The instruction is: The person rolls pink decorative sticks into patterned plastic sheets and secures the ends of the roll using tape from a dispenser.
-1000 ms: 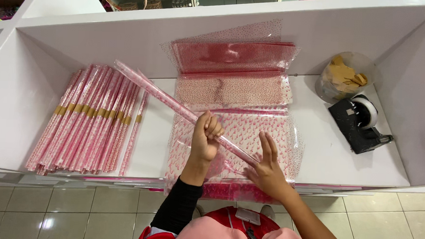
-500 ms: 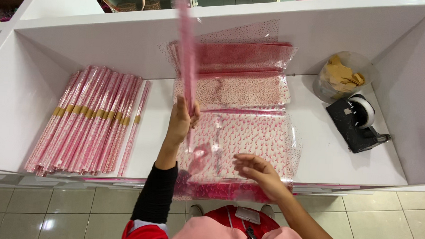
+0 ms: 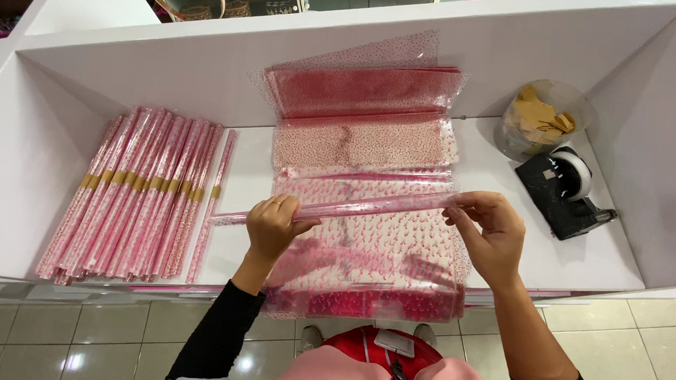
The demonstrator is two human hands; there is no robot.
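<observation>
L hand [image 3: 272,227] & R hand [image 3: 490,233], fingers pinched on rolled pink wrap [image 3: 367,208]; held level over sheet stack [image 3: 365,267]

Gift shop packing counter [image 3: 206,70], tape dispenser [image 3: 562,194], rolled wrap stack [image 3: 136,192]

Single head-worn view, looking steeply down from above and close over a white counter [image 3: 578,261], back wall toward the frame's top, tiled floor [image 3: 104,332] along the bottom edge, no second view.
</observation>
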